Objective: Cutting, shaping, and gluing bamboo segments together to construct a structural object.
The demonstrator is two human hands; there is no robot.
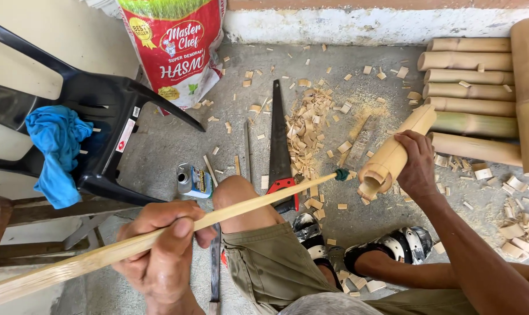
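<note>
Right hand [417,166] gripped the bamboo tube [392,154] tilted, mouth facing the cloth-tipped stick [159,234] — left hand [162,251] clamped around that stick.

Concrete floor [159,146], daylit, strewn with wood chips [305,125]; whitewashed wall [363,23] at far edge; black plastic chair [95,111] at left.

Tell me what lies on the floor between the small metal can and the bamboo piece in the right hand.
In the head view, a red-handled handsaw and wood chips lie between the metal can and the bamboo piece.
</note>
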